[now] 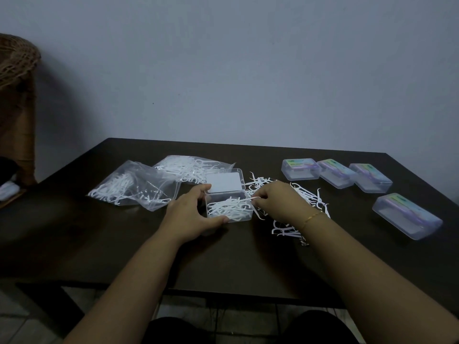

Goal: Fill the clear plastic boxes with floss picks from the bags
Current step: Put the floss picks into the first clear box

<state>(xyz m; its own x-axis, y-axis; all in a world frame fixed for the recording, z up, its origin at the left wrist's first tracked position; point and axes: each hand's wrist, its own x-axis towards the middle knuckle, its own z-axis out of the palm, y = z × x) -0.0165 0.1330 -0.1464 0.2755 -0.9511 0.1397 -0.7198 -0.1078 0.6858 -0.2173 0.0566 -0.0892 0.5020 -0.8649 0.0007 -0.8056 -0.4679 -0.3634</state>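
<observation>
At the dark table (99,244) | your left hand (188,214) grips the open clear box (229,209) | right hand (275,199) pinches a floss pick (244,200) | lay it flat inside, box steadied.

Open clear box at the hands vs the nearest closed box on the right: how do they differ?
The open clear plastic box has its lid up; the closed clear plastic box nearest on the right is shut. The open box holds loose white floss picks; in the closed box only a coloured label shows. The left hand grips the open box while the right hand pinches a pick over it; the closed box is untouched. Both are clear rectangular boxes on the dark table.
</observation>
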